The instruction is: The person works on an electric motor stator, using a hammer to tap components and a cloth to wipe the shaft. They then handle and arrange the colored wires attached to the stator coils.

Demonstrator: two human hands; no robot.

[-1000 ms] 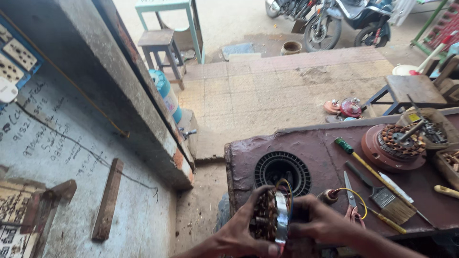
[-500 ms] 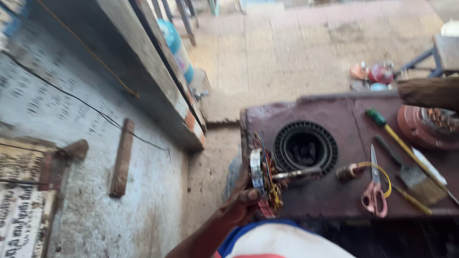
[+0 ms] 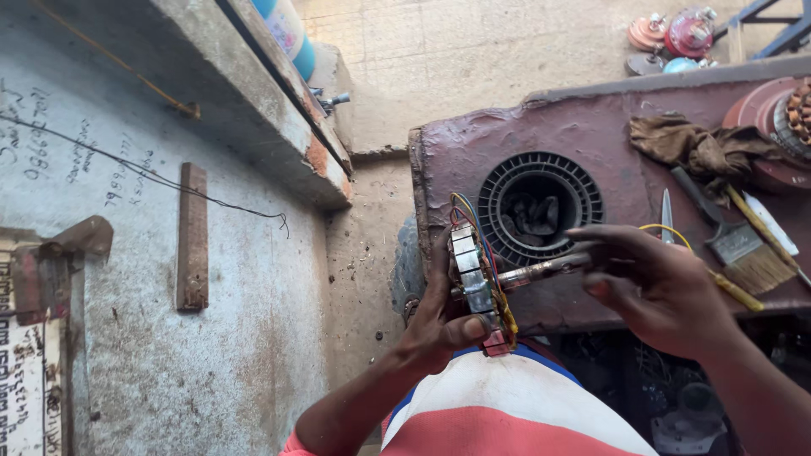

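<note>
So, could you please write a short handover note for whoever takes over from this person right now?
Left hand: grips the wound motor stator by its rim, held on edge over the bench's left end.
Right hand: fingertips on the shaft that sticks out of the stator to the right.
On the bench: black ribbed housing just behind the stator, rag, brush.
Done: stator is off the bench and in hand.
Left: stator is not in the housing; coloured leads hang loose at its top.
</note>
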